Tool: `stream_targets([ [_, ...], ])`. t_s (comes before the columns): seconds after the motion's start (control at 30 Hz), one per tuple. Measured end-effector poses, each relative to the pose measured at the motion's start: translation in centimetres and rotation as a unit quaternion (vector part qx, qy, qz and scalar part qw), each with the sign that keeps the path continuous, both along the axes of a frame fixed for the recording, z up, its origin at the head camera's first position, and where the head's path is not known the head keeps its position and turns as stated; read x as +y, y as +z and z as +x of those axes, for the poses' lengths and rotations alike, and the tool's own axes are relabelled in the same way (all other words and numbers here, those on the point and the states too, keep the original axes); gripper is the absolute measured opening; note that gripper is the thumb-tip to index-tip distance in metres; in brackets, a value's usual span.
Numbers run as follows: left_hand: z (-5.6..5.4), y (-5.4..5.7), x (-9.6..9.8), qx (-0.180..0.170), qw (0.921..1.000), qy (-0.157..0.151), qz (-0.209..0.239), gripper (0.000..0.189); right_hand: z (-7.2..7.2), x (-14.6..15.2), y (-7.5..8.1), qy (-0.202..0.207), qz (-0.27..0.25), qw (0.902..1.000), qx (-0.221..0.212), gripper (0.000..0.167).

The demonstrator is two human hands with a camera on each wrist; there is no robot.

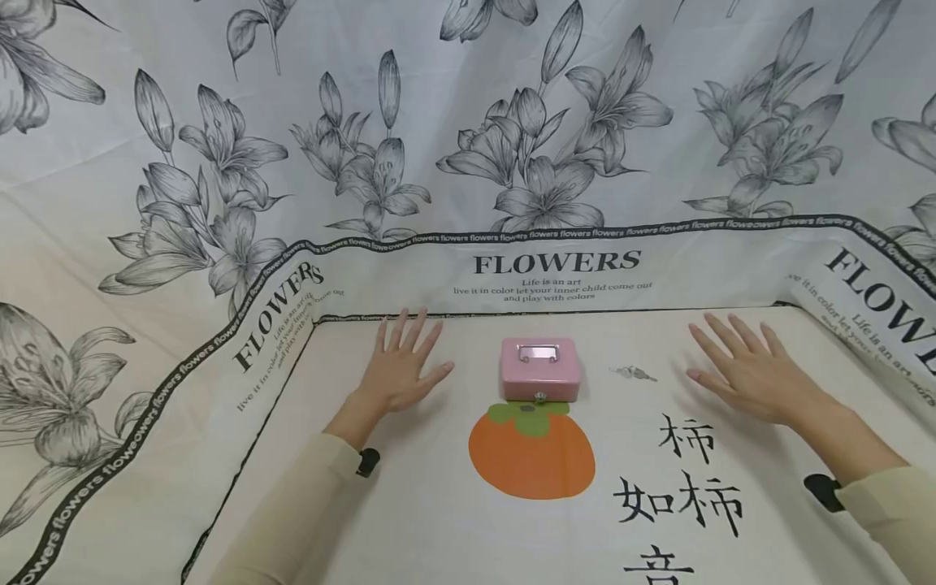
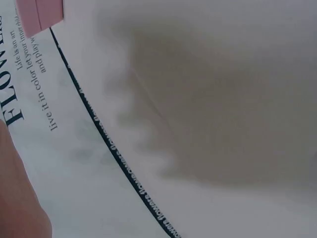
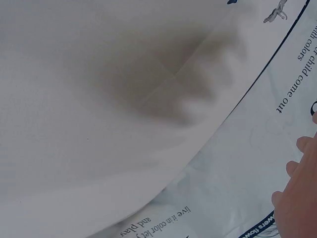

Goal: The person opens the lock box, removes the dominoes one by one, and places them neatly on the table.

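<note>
Tabletop (image 1: 424, 528), flowered cloth (image 1: 541, 175) behind. Pink box (image 1: 540, 374) lies between your left hand (image 1: 398, 374), nearer, and right hand (image 1: 756, 378); fingers (image 1: 414, 329) spread, empty.

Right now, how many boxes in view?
1: the pink box, just beyond the persimmon print, left of the keys in the head view. The left wrist view shows only its corner. Lid's shut; anything inside is hidden.

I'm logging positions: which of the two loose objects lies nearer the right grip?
The silvery metal keys, between the right grip and the glossy pink rectangular box, which sits farther left.
</note>
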State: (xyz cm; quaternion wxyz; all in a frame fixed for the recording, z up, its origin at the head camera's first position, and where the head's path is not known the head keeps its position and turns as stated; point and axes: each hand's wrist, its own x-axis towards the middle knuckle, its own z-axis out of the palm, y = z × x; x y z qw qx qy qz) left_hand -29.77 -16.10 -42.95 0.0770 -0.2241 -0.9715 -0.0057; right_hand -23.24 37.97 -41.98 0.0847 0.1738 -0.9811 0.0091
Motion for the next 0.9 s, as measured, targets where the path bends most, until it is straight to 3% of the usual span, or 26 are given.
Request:
stream_targets([
  [0.3, 0.6, -0.1, 1.1, -0.015, 0.9995, -0.016, 0.022, 0.082, 0.5, -0.6, -0.4, 0.008, -0.008, 0.9999, 0.004, 0.076],
  [0.57, 0.8, -0.9, 2.0, 0.003, 0.9994, -0.027, 0.02, 0.083, 0.6, -0.9, -1.1, 0.015, -0.012, 0.9998, 0.004, 0.075],
  [0.9, 1.0, -1.1, 3.0, -0.01, 0.9987, -0.029, 0.041, 0.083, 0.5, -1.6, -1.0, 0.051, -0.033, 0.9974, 0.038, 0.076],
])
